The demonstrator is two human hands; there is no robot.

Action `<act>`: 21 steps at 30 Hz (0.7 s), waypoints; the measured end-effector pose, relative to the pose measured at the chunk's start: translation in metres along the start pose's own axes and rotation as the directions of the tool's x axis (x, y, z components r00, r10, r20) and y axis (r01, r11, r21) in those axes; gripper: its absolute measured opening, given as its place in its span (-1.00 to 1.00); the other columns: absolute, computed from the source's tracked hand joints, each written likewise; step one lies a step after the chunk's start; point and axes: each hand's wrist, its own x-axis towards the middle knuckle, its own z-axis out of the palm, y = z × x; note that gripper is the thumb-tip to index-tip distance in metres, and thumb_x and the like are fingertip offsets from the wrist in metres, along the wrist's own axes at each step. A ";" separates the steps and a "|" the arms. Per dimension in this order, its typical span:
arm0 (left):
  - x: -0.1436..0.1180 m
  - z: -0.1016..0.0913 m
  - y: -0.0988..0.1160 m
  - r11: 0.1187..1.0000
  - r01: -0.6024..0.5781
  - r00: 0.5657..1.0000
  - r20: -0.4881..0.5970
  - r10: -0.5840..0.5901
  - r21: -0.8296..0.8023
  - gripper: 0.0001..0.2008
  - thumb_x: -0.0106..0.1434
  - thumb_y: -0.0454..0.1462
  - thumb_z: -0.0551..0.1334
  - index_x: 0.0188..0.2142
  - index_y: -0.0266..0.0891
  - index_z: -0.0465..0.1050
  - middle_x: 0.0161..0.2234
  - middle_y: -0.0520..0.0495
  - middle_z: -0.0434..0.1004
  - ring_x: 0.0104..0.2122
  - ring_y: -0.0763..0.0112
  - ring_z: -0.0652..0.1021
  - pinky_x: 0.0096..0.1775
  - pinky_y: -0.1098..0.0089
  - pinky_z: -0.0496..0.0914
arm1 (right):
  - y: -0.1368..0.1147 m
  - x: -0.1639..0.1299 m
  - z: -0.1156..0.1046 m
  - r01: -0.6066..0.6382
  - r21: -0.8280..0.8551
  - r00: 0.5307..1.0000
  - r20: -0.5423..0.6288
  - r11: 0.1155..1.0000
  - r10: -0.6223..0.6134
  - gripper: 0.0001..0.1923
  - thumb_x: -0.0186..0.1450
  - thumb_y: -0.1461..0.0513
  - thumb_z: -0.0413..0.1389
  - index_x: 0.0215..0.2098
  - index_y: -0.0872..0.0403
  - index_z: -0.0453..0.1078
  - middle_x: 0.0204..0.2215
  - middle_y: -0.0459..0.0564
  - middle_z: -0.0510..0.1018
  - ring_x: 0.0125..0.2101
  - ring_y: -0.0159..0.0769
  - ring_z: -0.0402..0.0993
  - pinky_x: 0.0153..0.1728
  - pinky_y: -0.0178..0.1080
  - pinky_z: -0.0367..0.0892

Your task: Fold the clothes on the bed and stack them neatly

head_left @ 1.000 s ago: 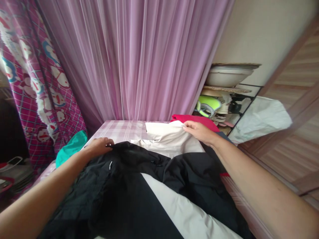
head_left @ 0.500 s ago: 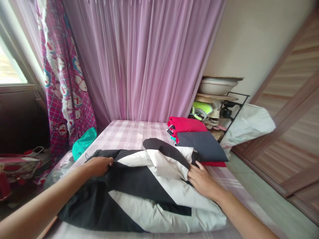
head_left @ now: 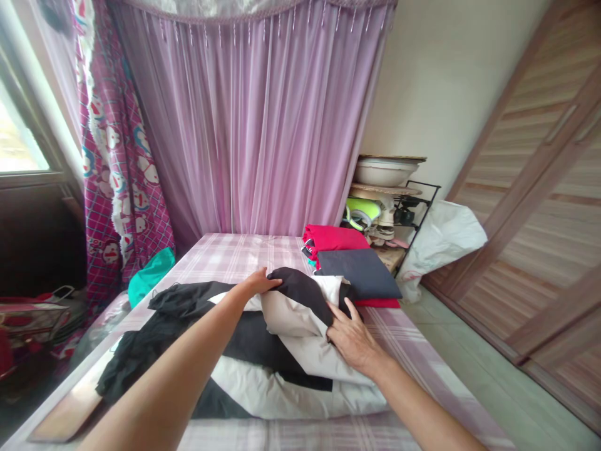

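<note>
Although both forearms enter from the bottom edge with elbows cut off, the hands show clearly against the black and white jacket (head_left: pixel 263 351), which lies heaped on the plaid-covered bed (head_left: pixel 235 250). Nearest, the jacket's lower hem bunches in white and black folds, and its left part trails off in dark crumples whose shape is hard to read. The right hand (head_left: pixel 352 338) lies flat on the white fabric, fingers spread and loose, pressing down rather than gripping. A little farther, the left hand (head_left: pixel 260 283) rests on the folded-over black part at the top of the heap; its fingertips curl over the edge, but whether they pinch the cloth cannot be told, since the fold hides them. Just beyond the jacket sits a stack of folded clothes (head_left: pixel 357 272): a dark grey piece on top, red ones beneath and behind, mostly covered. A teal cloth (head_left: pixel 148 279) hangs off the bed's left side, half hidden. Farther back, a cluttered rack (head_left: pixel 399 200) holds a pale basin and small items too jumbled to identify, beside a white bag (head_left: pixel 444 241). Behind all hangs a lilac curtain (head_left: pixel 263 138).
</note>
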 end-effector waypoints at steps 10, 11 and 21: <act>-0.068 -0.057 -0.014 0.999 -0.036 0.925 -0.376 0.043 0.026 -0.48 0.33 -0.24 0.06 0.28 -0.08 0.23 0.07 -0.10 0.49 0.05 0.22 0.49 0.07 0.29 0.35 | 0.022 0.016 -0.010 -0.286 0.108 0.958 -0.001 0.952 0.288 -0.74 0.44 0.30 -0.14 -0.16 0.06 0.39 -0.31 0.01 0.65 -0.17 -0.23 0.58 0.20 0.01 0.07; -0.076 -0.065 -0.021 0.995 -0.064 0.895 -0.437 0.089 0.071 -0.50 0.33 -0.23 0.05 0.27 -0.06 0.26 0.03 -0.09 0.50 0.02 0.22 0.50 0.06 0.28 0.36 | 0.023 0.023 -0.013 -0.318 0.111 0.947 -0.018 0.942 0.321 -0.74 0.45 0.28 -0.14 -0.18 0.06 0.38 -0.33 0.00 0.65 -0.21 -0.23 0.59 0.16 -0.04 0.12; -0.127 0.004 -0.097 0.911 0.118 0.984 -0.168 -0.054 0.395 -0.51 0.35 -0.34 -0.08 0.18 -0.24 0.41 -0.14 -0.23 0.52 -0.13 0.15 0.57 -0.11 0.28 0.42 | -0.019 0.087 -0.043 -0.402 -0.118 0.915 0.001 0.908 0.405 -0.77 0.41 0.17 -0.01 -0.19 0.08 0.47 -0.31 0.13 0.65 -0.23 -0.07 0.55 0.00 -0.02 0.12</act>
